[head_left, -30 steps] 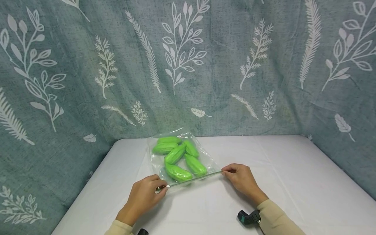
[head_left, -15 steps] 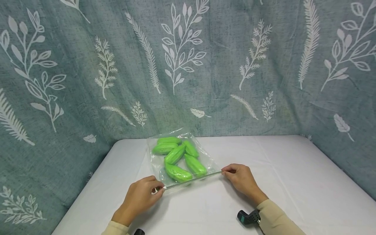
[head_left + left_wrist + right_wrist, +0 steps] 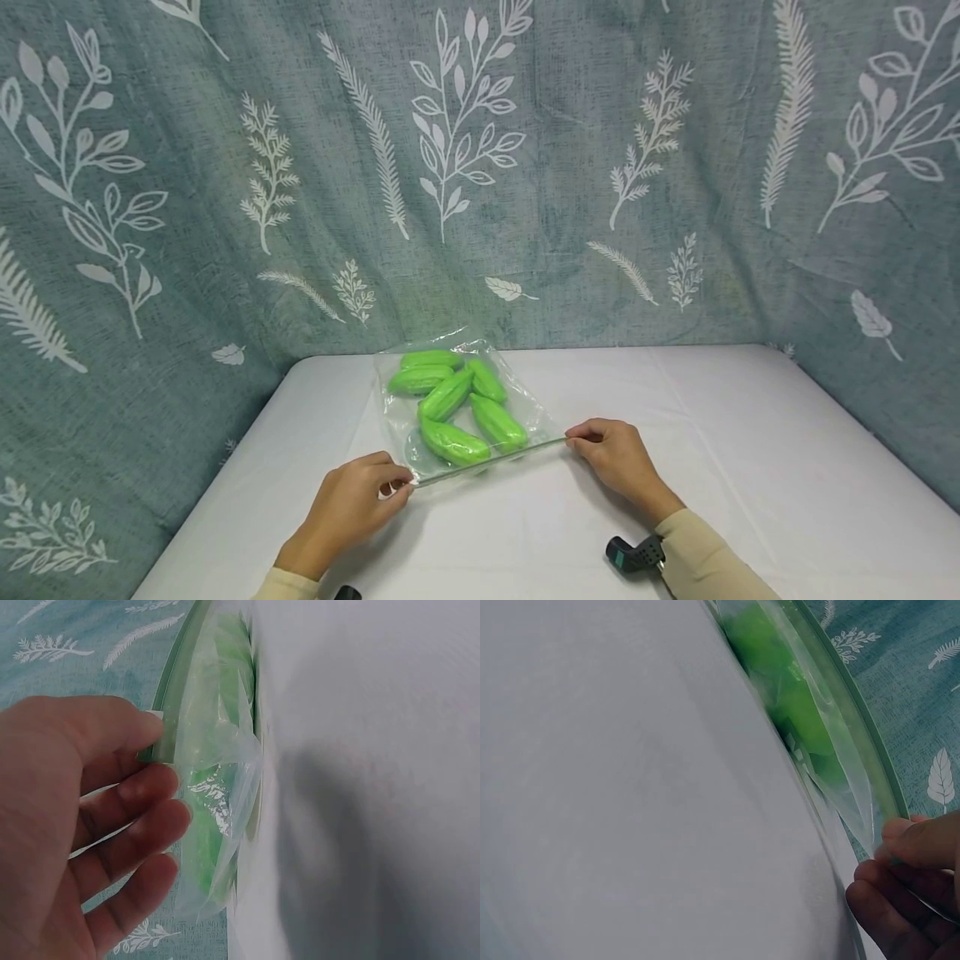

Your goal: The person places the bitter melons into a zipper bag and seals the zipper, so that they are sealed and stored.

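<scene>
A clear zip bag lies on the table with several bright green, ridged gourd-like vegetables inside. Its green zip strip runs taut along the near side, raised off the cloth. My left hand pinches the strip's left end between thumb and index finger; a small white piece, perhaps a slider, shows by the thumb in the left wrist view. The other fingers are loosely bent beside the bag. At the strip's right end, my right hand pinches the corner, thumb against fingertips, seen also in the right wrist view.
The table wears a white cloth. Behind and at both sides hangs a grey-green curtain with white leaf prints, close to the table's back edge. A black wrist device sits near the right sleeve.
My left hand has slid a little to the left and nearer along the zip strip, with the white piece at its fingertips. The right hand and the vegetables have stayed put.
</scene>
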The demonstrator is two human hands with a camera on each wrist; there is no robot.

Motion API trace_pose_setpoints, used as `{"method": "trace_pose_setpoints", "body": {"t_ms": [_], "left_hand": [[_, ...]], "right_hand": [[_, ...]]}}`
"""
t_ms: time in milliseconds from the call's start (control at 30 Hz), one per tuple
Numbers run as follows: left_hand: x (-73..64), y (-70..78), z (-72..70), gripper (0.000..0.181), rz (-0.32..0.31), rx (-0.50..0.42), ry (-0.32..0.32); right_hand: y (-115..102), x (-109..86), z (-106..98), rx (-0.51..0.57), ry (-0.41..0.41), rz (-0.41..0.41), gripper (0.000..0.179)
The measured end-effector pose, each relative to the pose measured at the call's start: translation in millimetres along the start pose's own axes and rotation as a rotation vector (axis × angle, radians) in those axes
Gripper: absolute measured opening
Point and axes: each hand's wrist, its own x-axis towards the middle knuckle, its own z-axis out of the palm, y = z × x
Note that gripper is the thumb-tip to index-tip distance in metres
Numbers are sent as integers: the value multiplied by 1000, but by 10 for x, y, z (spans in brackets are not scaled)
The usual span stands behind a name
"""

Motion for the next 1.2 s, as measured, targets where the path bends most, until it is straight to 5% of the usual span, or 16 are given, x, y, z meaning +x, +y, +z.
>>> {"method": "trace_pose_setpoints", "body": {"t_ms": [600, 1200], "left_hand": [[-27, -77, 7, 10, 47, -127, -9], [113, -168, -2, 7, -17, -65, -48]], "right_hand": [[24, -26, -37, 11, -19, 16, 11], [54, -70, -157, 5, -60, 36, 15]]}}
